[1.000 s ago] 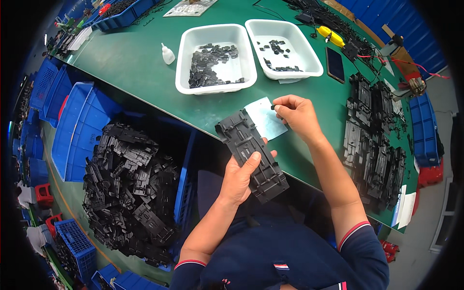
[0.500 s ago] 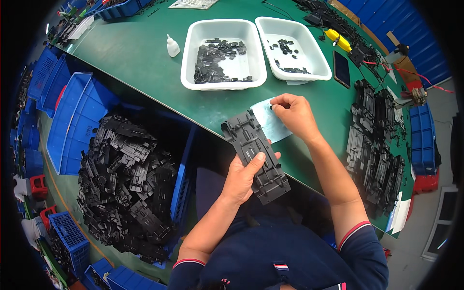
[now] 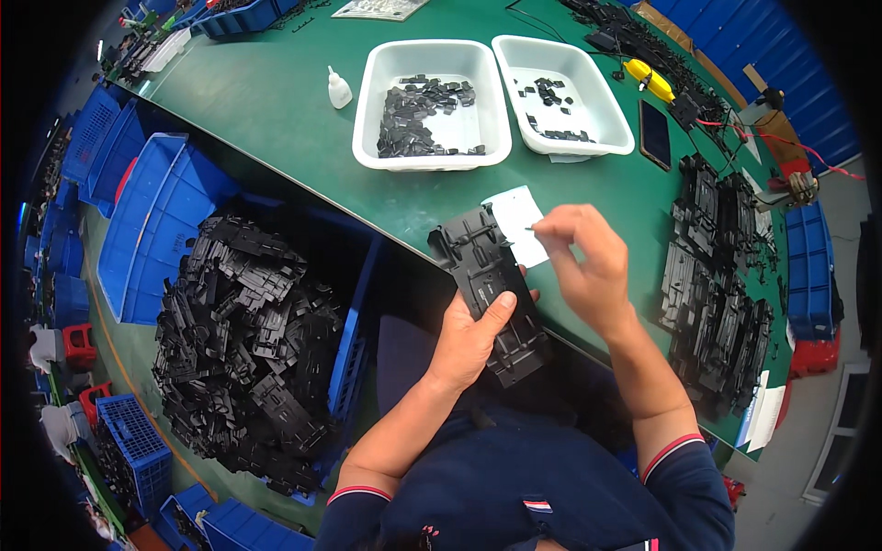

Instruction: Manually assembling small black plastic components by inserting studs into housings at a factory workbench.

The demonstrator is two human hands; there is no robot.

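the two hands are apart, each at its own work. the left hand (image 3: 464,344) is clamped on a long black molded plastic panel (image 3: 482,257), thumb pressed across its ribbed face and fingers wrapped beneath, holding it tilted in front of the body at the near edge of the green table (image 3: 276,119). the right hand (image 3: 593,262) is raised just right of the panel's upper part, thumb and forefinger brought together at a small dark piece (image 3: 530,228) too tiny to make out clearly. near those fingertips is a white sheet (image 3: 516,204), partly hidden behind the panel. farther back stand two white plastic tubs (image 3: 432,163) side by side, both holding small black pieces (image 3: 404,129), more in the left tub. a white squeeze bottle (image 3: 339,90) stands left of them and a dark phone (image 3: 654,133) lies to the right. black panels (image 3: 707,275) are laid out along the table's right side, and a large heap of black plastic parts (image 3: 243,349) sits below on the left.
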